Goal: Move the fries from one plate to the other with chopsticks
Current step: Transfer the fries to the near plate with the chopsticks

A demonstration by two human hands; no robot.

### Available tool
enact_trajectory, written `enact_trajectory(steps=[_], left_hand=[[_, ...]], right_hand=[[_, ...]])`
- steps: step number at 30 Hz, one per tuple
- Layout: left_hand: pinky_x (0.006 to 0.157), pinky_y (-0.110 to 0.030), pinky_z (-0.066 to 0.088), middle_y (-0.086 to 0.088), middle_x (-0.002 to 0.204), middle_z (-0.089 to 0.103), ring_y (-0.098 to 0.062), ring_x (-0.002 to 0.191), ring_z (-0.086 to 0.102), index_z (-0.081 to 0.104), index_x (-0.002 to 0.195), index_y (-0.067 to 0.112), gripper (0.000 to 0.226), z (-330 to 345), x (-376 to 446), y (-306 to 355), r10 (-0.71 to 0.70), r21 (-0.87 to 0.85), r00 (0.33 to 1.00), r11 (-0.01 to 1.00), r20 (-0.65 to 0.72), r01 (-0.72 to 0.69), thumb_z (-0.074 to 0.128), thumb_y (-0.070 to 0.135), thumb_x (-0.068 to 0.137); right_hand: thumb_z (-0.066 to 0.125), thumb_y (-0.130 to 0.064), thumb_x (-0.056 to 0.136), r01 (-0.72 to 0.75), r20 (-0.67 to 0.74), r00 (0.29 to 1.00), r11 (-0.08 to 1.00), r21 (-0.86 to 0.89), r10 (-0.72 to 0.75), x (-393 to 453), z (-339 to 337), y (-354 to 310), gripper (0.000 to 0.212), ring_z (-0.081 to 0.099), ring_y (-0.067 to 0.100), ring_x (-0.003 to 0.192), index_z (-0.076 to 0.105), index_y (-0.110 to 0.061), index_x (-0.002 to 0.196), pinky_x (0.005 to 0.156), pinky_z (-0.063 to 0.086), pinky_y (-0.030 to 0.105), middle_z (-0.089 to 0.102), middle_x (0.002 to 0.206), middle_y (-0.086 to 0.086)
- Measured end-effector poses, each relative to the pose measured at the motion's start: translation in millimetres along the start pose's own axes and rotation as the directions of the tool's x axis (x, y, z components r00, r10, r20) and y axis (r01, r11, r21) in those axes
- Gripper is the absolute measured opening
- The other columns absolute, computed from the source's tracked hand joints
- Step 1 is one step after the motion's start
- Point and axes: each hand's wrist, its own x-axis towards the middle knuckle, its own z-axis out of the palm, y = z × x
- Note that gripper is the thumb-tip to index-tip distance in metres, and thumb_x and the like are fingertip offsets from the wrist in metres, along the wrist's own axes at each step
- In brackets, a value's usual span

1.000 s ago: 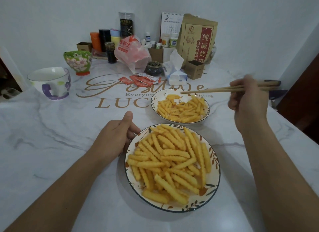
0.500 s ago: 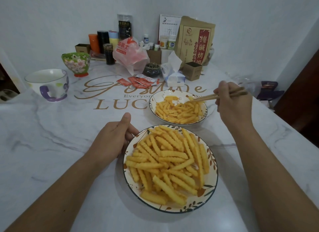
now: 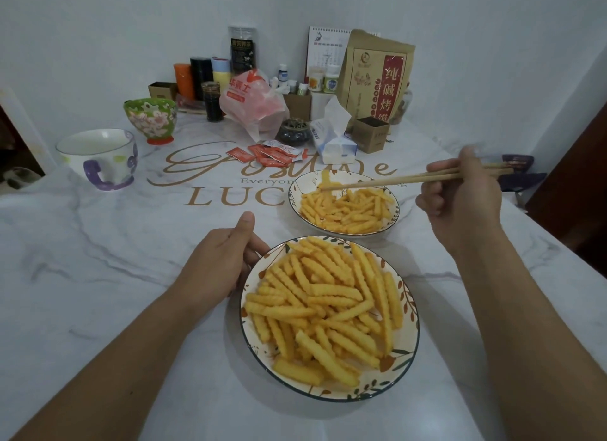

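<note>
Fries (image 3: pixel 328 309) heap the near plate (image 3: pixel 405 358). The left hand (image 3: pixel 216 263) rests against its rim, fingers curled. Beyond, the right hand (image 3: pixel 460 197) pinches chopsticks (image 3: pixel 394 178), tips gripping one fry (image 3: pixel 325 179) over the far plate (image 3: pixel 297 191).

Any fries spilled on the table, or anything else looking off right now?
Nothing stands out. No fries lie on the white marble table; all sit inside the near leaf-patterned plate and far leaf-patterned plate. The wooden chopsticks hover over the far one.
</note>
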Motion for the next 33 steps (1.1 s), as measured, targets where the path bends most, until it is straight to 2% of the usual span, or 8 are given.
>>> enact_trajectory(steps=[5,10,13,16,18,20,26,33], left_hand=[[0.049,-0.027,0.039,0.004,0.051,0.063,-0.004,0.039,0.052,0.078,0.084,0.012,0.067,0,0,1,0.001,-0.007,1.0,1.0,0.001,-0.001,0.031,0.053,0.11],[0.046,-0.024,0.04,0.004,0.054,0.064,-0.005,0.04,0.053,0.078,0.086,0.012,0.068,0,0,0,-0.01,0.0,1.0,1.0,0.001,0.01,0.031,0.054,0.11],[0.045,-0.023,0.039,0.006,0.051,0.063,-0.004,0.039,0.052,0.078,0.087,0.011,0.068,0,0,1,-0.021,0.006,1.0,1.0,0.002,0.021,0.031,0.053,0.11],[0.045,-0.022,0.038,0.006,0.051,0.063,-0.002,0.038,0.051,0.078,0.087,0.012,0.067,0,1,1,-0.023,0.007,1.0,1.0,0.004,0.023,0.03,0.053,0.11],[0.046,-0.023,0.038,0.006,0.051,0.064,-0.002,0.038,0.051,0.078,0.087,0.012,0.068,1,1,1,-0.02,0.014,1.0,1.0,-0.002,0.02,0.03,0.053,0.11],[0.047,-0.024,0.038,0.006,0.05,0.064,-0.002,0.037,0.052,0.078,0.087,0.012,0.068,1,1,2,-0.016,0.024,1.0,1.0,-0.004,0.016,0.029,0.053,0.11],[0.046,-0.024,0.038,0.005,0.051,0.063,-0.003,0.039,0.052,0.078,0.086,0.012,0.067,0,1,-1,-0.005,0.014,1.0,1.0,-0.003,0.006,0.03,0.053,0.11],[0.046,-0.025,0.039,0.002,0.054,0.064,-0.005,0.04,0.053,0.078,0.086,0.012,0.067,0,3,-3,0.002,0.005,1.0,1.0,-0.004,-0.002,0.031,0.053,0.11]], right_hand=[[0.039,-0.042,0.108,-0.188,0.415,0.891,0.982,-0.03,0.183,-10,4,1,0.058,0.031,0.012,0.038,0.064,-0.006,0.07,0.038,0.028,0.019,0.04,0.05,0.005],[0.043,-0.037,0.105,-0.151,0.567,0.79,0.97,-0.191,0.235,-26,18,2,0.049,0.032,0.013,0.037,0.063,-0.004,0.075,0.04,0.03,0.018,0.043,0.05,0.006],[0.049,-0.034,0.103,-0.066,0.474,0.867,0.979,-0.192,0.151,-24,17,-5,0.044,0.031,0.013,0.038,0.063,-0.007,0.071,0.039,0.027,0.02,0.041,0.05,0.004],[0.048,-0.027,0.106,-0.004,0.195,0.981,0.999,-0.034,0.01,-7,4,-10,0.044,0.032,0.012,0.043,0.062,-0.01,0.068,0.041,0.025,0.022,0.042,0.052,0.001],[0.05,-0.021,0.104,0.121,-0.03,0.992,0.988,-0.1,-0.125,3,-8,-10,0.04,0.038,0.011,0.045,0.062,-0.011,0.068,0.044,0.025,0.024,0.047,0.053,-0.001],[0.051,-0.019,0.1,0.213,-0.121,0.959,0.936,-0.28,-0.255,9,-18,-8,0.034,0.044,0.01,0.046,0.063,-0.01,0.07,0.044,0.031,0.024,0.051,0.052,-0.003],[0.055,-0.02,0.095,0.31,-0.02,0.927,0.797,-0.519,-0.373,10,-27,-8,0.029,0.056,0.009,0.062,0.071,-0.013,0.072,0.06,0.046,0.027,0.059,0.062,-0.003],[0.051,-0.021,0.102,0.357,0.041,0.918,0.78,-0.514,-0.394,4,-21,-7,0.034,0.056,0.008,0.061,0.07,-0.01,0.076,0.056,0.046,0.024,0.059,0.065,0.001]])
